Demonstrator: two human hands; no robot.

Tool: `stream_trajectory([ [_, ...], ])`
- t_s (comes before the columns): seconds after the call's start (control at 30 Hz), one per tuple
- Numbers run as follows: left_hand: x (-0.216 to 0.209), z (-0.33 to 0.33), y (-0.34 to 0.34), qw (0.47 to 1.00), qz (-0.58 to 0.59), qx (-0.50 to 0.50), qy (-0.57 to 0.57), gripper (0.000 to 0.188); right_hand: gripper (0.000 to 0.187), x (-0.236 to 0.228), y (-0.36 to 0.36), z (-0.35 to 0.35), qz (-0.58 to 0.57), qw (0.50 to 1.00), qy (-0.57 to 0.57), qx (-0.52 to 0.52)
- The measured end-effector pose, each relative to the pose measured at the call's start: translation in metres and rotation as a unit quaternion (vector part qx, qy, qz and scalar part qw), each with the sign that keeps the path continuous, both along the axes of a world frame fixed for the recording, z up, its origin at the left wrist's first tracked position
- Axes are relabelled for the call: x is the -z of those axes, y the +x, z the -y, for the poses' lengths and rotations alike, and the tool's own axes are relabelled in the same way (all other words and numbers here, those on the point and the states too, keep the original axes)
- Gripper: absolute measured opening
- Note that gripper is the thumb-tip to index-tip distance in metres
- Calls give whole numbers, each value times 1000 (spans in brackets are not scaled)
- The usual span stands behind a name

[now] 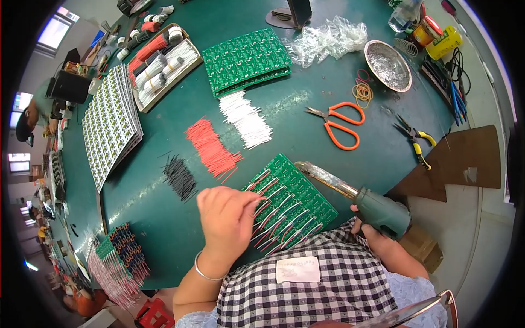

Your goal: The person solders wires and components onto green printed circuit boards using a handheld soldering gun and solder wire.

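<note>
My left hand [227,221] is closed in a pinch above the green circuit board [313,203], with the end of a red wire [261,198] between thumb and fingertips. Rows of red and white wires stand out from that board, which lies at the table's near edge. In my right hand [373,234] is the green handle of a soldering iron [383,210]. Its long metal barrel points to the far left, and its tip is just beyond the board's upper edge. Cut wires lie in three piles: black [180,177], red [212,148] and white [246,121].
Orange-handled scissors [343,124], yellow-black pliers [414,139] and a metal bowl [388,65] lie to the right. Stacked green panels [247,59], crumpled plastic [331,41] and a box of wire bundles [164,68] are farther back. White panels [112,123] and wired boards [123,254] occupy the left.
</note>
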State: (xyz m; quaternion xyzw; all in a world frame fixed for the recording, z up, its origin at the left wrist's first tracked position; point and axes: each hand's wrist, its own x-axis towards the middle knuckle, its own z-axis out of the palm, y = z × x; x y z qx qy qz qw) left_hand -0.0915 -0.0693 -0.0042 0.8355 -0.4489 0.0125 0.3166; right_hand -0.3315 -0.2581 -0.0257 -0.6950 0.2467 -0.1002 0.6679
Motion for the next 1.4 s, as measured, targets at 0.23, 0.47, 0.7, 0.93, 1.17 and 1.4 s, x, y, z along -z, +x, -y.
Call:
stream_trajectory([
  [0.23, 18, 21, -18, 997, 73, 33, -24, 17, 19, -1, -6, 6, 24, 993, -116, -26],
  [0.47, 27, 25, -20, 990, 135, 28, -3, 9, 15, -5, -13, 5, -28, 980, -173, -97],
  [0.7, 29, 24, -20, 988, 150, 29, -3, 8, 27, 1, -13, 0, 13, 983, -173, -60],
  [0.93, 26, 25, -20, 990, 139, 35, -3, 14, 28, 0, -13, 0, -15, 983, -170, -68],
  [1.17, 28, 24, -21, 990, 140, 31, -5, 13, 30, -2, -12, 0, -10, 980, -181, -78],
  [1.4, 26, 26, -21, 990, 138, 34, -1, 13, 23, -3, -7, 4, 0, 977, -179, -118],
])
